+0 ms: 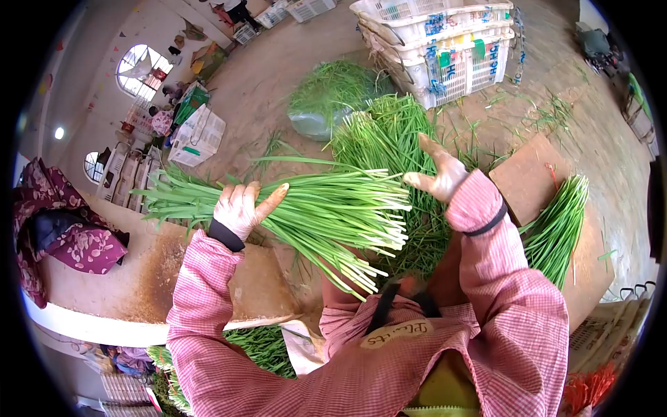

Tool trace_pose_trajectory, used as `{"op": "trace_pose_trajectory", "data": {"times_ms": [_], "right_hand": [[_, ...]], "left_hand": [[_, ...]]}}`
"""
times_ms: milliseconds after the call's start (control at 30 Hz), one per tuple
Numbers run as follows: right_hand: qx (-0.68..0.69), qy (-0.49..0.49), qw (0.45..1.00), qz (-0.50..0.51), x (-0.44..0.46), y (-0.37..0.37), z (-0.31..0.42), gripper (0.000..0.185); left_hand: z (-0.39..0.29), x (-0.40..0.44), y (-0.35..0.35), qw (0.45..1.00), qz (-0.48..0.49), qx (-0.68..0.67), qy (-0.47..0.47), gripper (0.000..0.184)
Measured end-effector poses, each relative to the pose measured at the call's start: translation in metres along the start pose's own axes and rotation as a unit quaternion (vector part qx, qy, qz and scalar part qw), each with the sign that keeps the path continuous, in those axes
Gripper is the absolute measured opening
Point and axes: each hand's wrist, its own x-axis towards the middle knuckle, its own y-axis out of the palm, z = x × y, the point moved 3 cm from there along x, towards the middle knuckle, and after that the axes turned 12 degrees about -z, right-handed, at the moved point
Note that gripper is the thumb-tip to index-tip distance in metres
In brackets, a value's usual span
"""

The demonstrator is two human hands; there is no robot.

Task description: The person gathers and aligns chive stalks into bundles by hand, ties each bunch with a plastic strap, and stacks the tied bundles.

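Note:
My left hand [240, 208], in a thin pale glove, is closed around a large bunch of garlic chives [319, 201]. The leaves fan out to the left and the white stem ends point right, a few drooping toward my lap. Just off those white ends is my right hand [441, 174], also gloved, with thumb and fingers apart and nothing in it. Below and beyond it a heap of loose garlic chives [392, 132] lies on the floor. A tidy bundle of garlic chives [556, 233] rests on a brown board [531, 177] to my right.
Stacked white plastic crates [445, 59] stand ahead, beside a plastic-wrapped pile of green trimmings [330, 94]. On my left, a brown board [132, 271] bears a maroon flowered cloth [76, 222]. Another person [163, 118] is by more crates [198, 135] at the far left.

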Motion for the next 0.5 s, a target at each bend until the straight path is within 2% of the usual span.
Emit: {"op": "trace_pose_trajectory", "data": {"times_ms": [33,67,100,167,200,233,267,300,333,367,400,433,500], "right_hand": [[0.004,0.031,0.995,0.093,0.016,0.009,0.016,0.104],[-0.074,0.065,0.976,0.197,0.026,0.023,0.031,0.107],[-0.112,0.012,0.968,0.222,0.025,0.038,0.046,0.103],[-0.088,-0.036,0.954,0.284,0.028,0.062,0.062,0.079],[-0.089,-0.038,0.953,0.288,0.028,0.067,0.060,0.079],[0.218,0.200,0.947,0.123,0.031,0.066,0.052,0.054],[0.324,0.296,0.899,-0.002,0.029,0.057,0.040,0.040],[0.425,0.350,0.822,-0.145,0.024,0.046,0.031,0.027],[0.339,0.310,0.870,-0.182,0.017,0.028,0.009,0.024],[0.341,0.297,0.859,-0.241,0.017,0.026,-0.033,0.022],[0.316,0.341,0.853,-0.237,0.007,0.020,-0.059,0.022],[0.297,0.321,0.881,-0.180,-0.008,0.016,-0.065,0.025],[0.391,0.261,0.883,-0.001,-0.037,0.036,-0.055,0.021]], "left_hand": [[-0.003,0.004,-0.002,1.000,0.002,-0.002,0.000,0.067],[-0.006,0.008,-0.006,1.000,-0.019,0.002,0.012,0.066],[-0.008,0.011,-0.008,0.999,-0.040,0.006,0.024,0.065],[-0.011,0.011,-0.011,0.999,-0.031,0.008,0.031,0.063],[-0.012,0.008,-0.011,0.999,-0.027,0.009,0.024,0.063],[-0.013,0.003,-0.011,1.000,-0.021,0.009,0.017,0.063],[-0.012,-0.008,-0.011,1.000,0.004,-0.001,0.004,0.061],[-0.012,-0.019,-0.012,1.000,0.008,0.000,0.003,0.061],[-0.010,-0.028,-0.012,0.999,0.023,-0.006,-0.026,0.060],[-0.010,-0.035,-0.013,0.998,0.037,-0.012,-0.055,0.059],[-0.010,-0.038,-0.016,0.996,0.050,-0.018,-0.076,0.058],[-0.012,-0.042,-0.015,0.996,0.050,-0.018,-0.076,0.058],[-0.015,-0.049,-0.008,0.995,0.020,-0.009,-0.099,0.057]]}}
